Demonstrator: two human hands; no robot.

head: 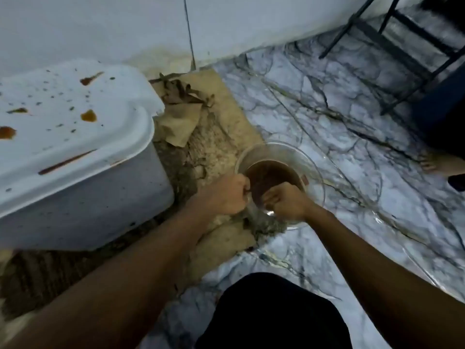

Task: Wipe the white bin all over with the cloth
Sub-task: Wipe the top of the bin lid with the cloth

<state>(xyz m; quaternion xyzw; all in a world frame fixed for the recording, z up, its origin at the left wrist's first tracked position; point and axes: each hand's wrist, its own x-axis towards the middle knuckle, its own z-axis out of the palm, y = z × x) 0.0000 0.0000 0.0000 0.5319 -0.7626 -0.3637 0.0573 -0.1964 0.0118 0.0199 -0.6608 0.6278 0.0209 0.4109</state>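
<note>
The white bin (73, 152) sits at the left on a worn tan mat (221, 132), its lid spattered with brown stains. Just right of it, the grey cloth (261, 222) hangs twisted over the near rim of a glass bowl (312, 170) of brown water, with the left hand (224, 195) and right hand (289, 201) both clenched around it. Marble-patterned floor (327, 109) spreads to the right.
</note>
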